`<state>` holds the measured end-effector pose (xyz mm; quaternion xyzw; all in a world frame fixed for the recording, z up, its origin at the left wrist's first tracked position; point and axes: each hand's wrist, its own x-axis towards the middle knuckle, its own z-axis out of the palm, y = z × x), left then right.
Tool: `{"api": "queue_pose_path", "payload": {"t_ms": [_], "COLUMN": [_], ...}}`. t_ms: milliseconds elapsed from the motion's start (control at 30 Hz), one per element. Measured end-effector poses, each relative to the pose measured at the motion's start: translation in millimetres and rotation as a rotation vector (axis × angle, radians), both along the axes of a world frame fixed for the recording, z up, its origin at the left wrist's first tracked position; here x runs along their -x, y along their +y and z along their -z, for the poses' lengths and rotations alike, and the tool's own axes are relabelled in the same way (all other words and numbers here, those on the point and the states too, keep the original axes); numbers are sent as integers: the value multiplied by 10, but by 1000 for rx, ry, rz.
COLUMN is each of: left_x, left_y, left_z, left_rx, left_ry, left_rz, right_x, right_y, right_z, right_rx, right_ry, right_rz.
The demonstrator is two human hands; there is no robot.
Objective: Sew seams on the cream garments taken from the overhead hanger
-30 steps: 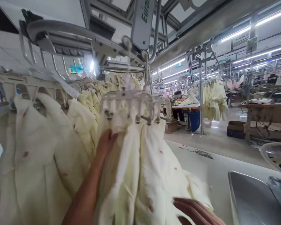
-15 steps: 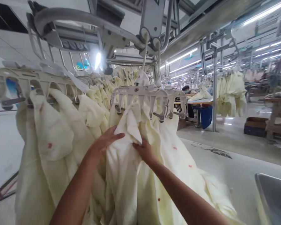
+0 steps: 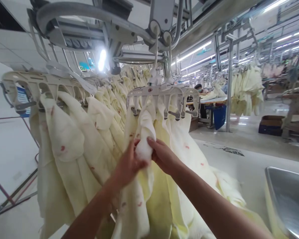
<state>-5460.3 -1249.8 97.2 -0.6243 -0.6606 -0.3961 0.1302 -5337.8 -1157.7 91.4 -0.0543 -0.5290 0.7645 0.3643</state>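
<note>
A white multi-clip hanger [image 3: 161, 96] hangs from the overhead rail carrier [image 3: 161, 20] in the middle of the view. Several pale cream fabric pieces with small red marks are clipped to it. My left hand [image 3: 128, 162] and my right hand [image 3: 161, 154] meet just below the clips and pinch the same bunched fabric piece [image 3: 145, 132] from both sides. Both sets of fingers are closed on the cloth. The fabric trails down over the white table [image 3: 249, 172] at the lower right.
A second hanger [image 3: 42, 88] loaded with cream fabric hangs at the left, with more behind it. A metal tray [image 3: 286, 196] lies at the table's right edge. In the background a person sits at a table, beside more hanging garments [image 3: 246, 89] and sewing stations.
My right hand came up from the lower edge to the fabric below the clips. Both hands have closed together on one bunched piece, which is now gathered tighter under the hanger.
</note>
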Motion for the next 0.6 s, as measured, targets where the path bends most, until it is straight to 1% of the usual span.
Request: {"api": "queue_pose_path", "payload": {"t_ms": [33, 67, 100, 133, 167, 200, 267, 300, 333, 400, 433, 467, 500, 533, 600], "left_x": [-92, -133, -123, -66, 29, 149, 405, 517, 606, 711, 733, 745, 752, 762, 803], "left_y": [-35, -71, -109, -148, -193, -246, -382, -464, -550, -722, -800, -873, -940, -1007, -1154], "left_z": [120, 205, 250, 256, 226, 164, -24, -133, -237, -383, -403, -376, -301, -182, 137], "left_rx": [63, 91, 73, 31, -12, -46, -87, -98, -107, -121, -98, -47, 26, 128, 340], "left_ry": [-39, -45, -24, 13, 49, 57, -49, -139, -222, -314, -299, -254, -187, -112, 38], "left_rz": [19, -19, -100, -189, -255, -293, -314, -316, -319, -338, -365, -410, -471, -543, -699], "right_x": [27, 57, 89, 124, 163, 205, 295, 339, 379, 434, 445, 442, 426, 398, 321], "right_y": [-35, -72, -110, -147, -181, -207, -227, -218, -197, -138, -110, -88, -76, -73, -92], "right_z": [-28, -66, -112, -164, -215, -257, -275, -235, -158, 102, 268, 443, 615, 772, 1013], "right_rx": [-5, -15, -27, -41, -55, -66, -133, -176, -214, -247, -234, -206, -186, -171, -150], "right_ry": [-14, -26, -32, -31, -26, -18, -16, -24, -38, -80, -102, -122, -146, -167, -201], "right_rz": [9, 9, 3, -6, -14, -33, -49, -39, -16, 48, 70, 71, 68, 62, 55]}}
